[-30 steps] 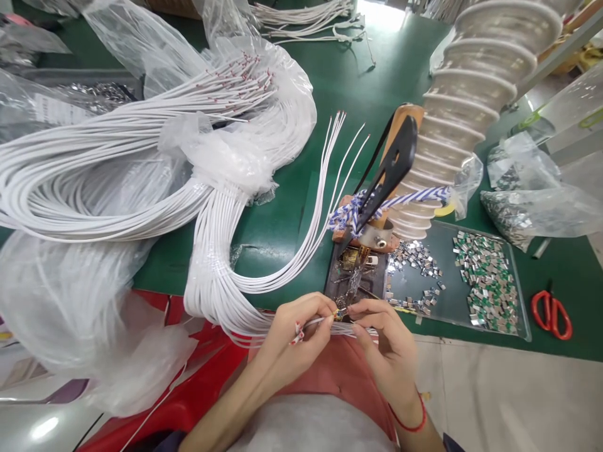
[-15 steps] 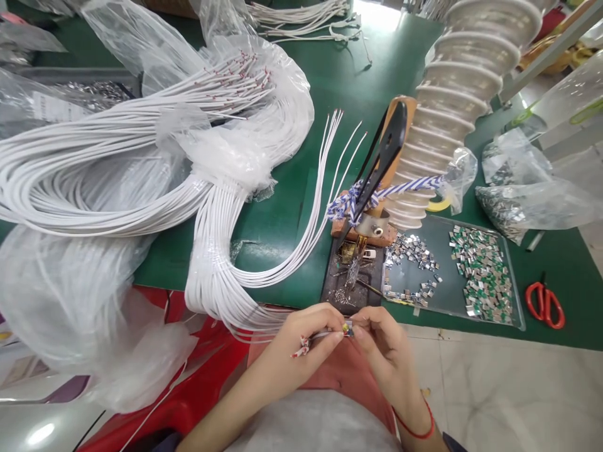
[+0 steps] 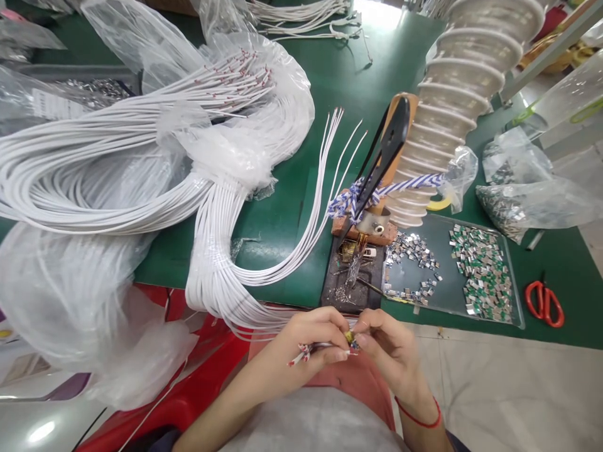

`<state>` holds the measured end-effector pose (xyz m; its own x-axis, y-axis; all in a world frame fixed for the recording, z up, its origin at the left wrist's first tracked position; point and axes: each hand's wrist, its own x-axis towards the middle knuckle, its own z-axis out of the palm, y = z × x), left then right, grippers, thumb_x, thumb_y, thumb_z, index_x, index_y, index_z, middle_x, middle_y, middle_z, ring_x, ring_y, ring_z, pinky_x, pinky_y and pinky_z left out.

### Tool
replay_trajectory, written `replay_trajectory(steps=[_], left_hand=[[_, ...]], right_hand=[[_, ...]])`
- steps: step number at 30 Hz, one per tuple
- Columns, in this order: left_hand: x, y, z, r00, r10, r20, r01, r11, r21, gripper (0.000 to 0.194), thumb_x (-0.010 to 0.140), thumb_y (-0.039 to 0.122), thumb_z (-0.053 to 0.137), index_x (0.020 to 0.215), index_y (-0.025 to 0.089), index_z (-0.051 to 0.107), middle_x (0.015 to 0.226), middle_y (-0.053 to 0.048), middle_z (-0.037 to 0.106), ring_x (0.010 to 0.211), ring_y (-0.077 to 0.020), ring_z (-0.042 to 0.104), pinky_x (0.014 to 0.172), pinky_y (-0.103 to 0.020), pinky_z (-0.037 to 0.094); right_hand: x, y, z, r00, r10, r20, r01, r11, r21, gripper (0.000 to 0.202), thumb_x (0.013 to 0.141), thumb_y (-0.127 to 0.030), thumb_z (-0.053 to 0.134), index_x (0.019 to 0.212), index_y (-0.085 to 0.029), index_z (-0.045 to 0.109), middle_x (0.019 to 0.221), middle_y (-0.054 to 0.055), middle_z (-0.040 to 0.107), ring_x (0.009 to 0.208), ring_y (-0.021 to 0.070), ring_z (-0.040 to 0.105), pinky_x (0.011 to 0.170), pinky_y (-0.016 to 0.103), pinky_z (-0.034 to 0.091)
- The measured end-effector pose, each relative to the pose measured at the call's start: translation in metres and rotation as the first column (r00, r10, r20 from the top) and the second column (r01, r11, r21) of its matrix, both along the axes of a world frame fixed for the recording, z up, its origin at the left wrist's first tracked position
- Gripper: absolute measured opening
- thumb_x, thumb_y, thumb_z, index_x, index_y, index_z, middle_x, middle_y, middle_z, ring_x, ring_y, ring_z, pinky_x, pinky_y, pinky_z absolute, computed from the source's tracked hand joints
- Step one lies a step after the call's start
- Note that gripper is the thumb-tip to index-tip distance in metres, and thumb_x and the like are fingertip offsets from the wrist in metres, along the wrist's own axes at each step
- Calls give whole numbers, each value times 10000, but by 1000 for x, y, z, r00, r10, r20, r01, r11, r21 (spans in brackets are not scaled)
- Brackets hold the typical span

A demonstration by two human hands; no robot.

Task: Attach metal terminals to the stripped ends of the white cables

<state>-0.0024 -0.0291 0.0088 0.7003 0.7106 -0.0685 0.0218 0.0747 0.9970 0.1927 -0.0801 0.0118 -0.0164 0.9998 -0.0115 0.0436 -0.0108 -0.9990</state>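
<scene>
My left hand (image 3: pixel 315 340) is closed on several white cables (image 3: pixel 325 344), with red-tipped ends poking out on both sides of the fingers. Thumb and forefinger of my right hand (image 3: pixel 389 348) pinch together just beside it. Between the fingertips of both hands shows a tiny yellow and blue piece (image 3: pixel 351 339); it is too small and partly covered to name. Both hands are low, in front of the table's edge. Just beyond them stands a dark soldering base (image 3: pixel 351 301) with metal bits on it, below a clamped black handle (image 3: pixel 393 138) tied with blue-and-white cord.
A thick bundle of white cables (image 3: pixel 211 251) hangs over the edge at left, partly in plastic wrap. On the right lie a tray (image 3: pixel 447 251) of small metal connectors, red scissors (image 3: pixel 544 304) and bags of parts (image 3: pixel 509 204). A ribbed clear hose (image 3: pixel 461 94) rises behind the handle.
My fingertips have shifted slightly right and down. A red-tipped cable end now shows past my left thumb, and the small yellow piece is more visible between the hands.
</scene>
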Motion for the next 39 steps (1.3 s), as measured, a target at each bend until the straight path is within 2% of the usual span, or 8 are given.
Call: replay_trajectory(steps=[6, 10, 16, 22, 28, 34, 39], left_hand=[[3, 1, 1, 1000, 12, 23, -11, 999, -53, 195, 964, 226, 638, 836, 171, 773, 882, -66, 728, 821, -177, 686, 775, -259, 530], [6, 3, -3, 993, 114, 0, -114, 993, -43, 175, 945, 233, 663, 827, 166, 774, 878, -70, 736, 764, -168, 678, 696, -247, 518], [8, 5, -4, 979, 204, 0, -204, 978, -49, 176, 924, 243, 694, 802, 157, 786, 873, -72, 749, 760, -167, 672, 714, -254, 520], [8, 5, -6, 982, 185, 29, -184, 983, -22, 142, 922, 158, 678, 810, 153, 765, 878, -47, 733, 776, -137, 661, 719, -213, 497], [9, 3, -6, 982, 185, 40, -186, 982, 20, 126, 917, 110, 664, 826, 148, 743, 878, -39, 711, 779, -124, 654, 703, -194, 479], [9, 2, -4, 987, 161, -13, -160, 987, 34, 143, 927, 133, 647, 797, 144, 707, 848, -37, 671, 762, -134, 627, 685, -216, 459], [10, 0, -6, 986, 133, -103, -127, 990, 64, 164, 943, 147, 605, 785, 149, 645, 826, -26, 603, 717, -129, 571, 626, -224, 404]], right_hand=[[0, 0, -4, 1000, -5, -22, 5, 1000, 11, 86, 965, -284, 664, 924, -238, 725, 759, -5, 689, 650, 123, 636, 598, 187, 531], [-2, 1, -3, 999, -51, 14, 51, 999, 3, 75, 959, -252, 662, 913, -240, 720, 742, -10, 663, 627, 121, 603, 579, 192, 510], [-6, 2, -4, 993, -118, 28, 118, 993, 11, 94, 968, -228, 637, 909, -254, 706, 753, -21, 657, 641, 114, 591, 595, 184, 499], [-3, 4, -4, 999, -36, -16, 35, 997, -63, 116, 969, -200, 632, 965, -286, 709, 808, -30, 703, 689, 104, 630, 642, 157, 519], [1, 4, -2, 999, 19, 41, -15, 994, -105, 128, 987, -202, 601, 981, -283, 700, 820, -28, 706, 702, 103, 637, 649, 162, 511], [0, -1, -9, 990, 44, 132, -35, 997, -68, 66, 981, -238, 621, 998, -267, 678, 797, -26, 691, 652, 111, 596, 600, 196, 474], [1, -3, -8, 990, 42, 136, -30, 996, -88, 65, 994, -260, 598, 969, -248, 657, 763, -23, 663, 619, 114, 549, 568, 207, 441]])
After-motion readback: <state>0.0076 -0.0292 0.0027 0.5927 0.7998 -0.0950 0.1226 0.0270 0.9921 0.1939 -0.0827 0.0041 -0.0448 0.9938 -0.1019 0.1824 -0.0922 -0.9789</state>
